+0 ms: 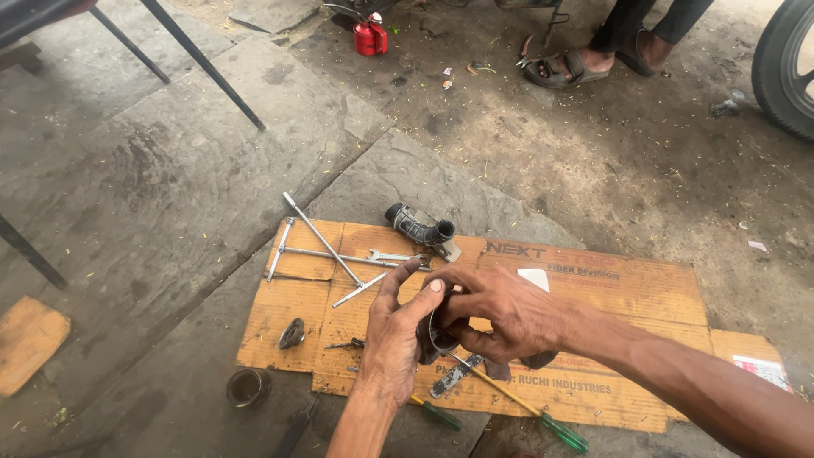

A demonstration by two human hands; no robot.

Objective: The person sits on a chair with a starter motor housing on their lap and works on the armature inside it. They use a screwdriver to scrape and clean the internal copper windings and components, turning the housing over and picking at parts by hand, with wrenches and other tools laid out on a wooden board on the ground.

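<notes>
Metal, dark and greasy: a small ring-shaped part (pixel 437 337) is held above the cardboard sheet (pixel 627 297), pinched between both hands. Head view only. Left hand (pixel 392 339) is closed on its near side, thumb up against the rim; right hand (pixel 500 312) is curled over the top, fingers wrapped round it. Risk judged: the oily surface could let the part slip from the fingers and drop among the loose T-handle wrenches (pixel 326 250) and screwdrivers (pixel 526 407) below. Part is seen as round, hollow, thin-walled, mostly hidden by fingers.

Bare forearms, no sleeves; left hand (pixel 392 339), right hand (pixel 500 312) ungloved.
</notes>
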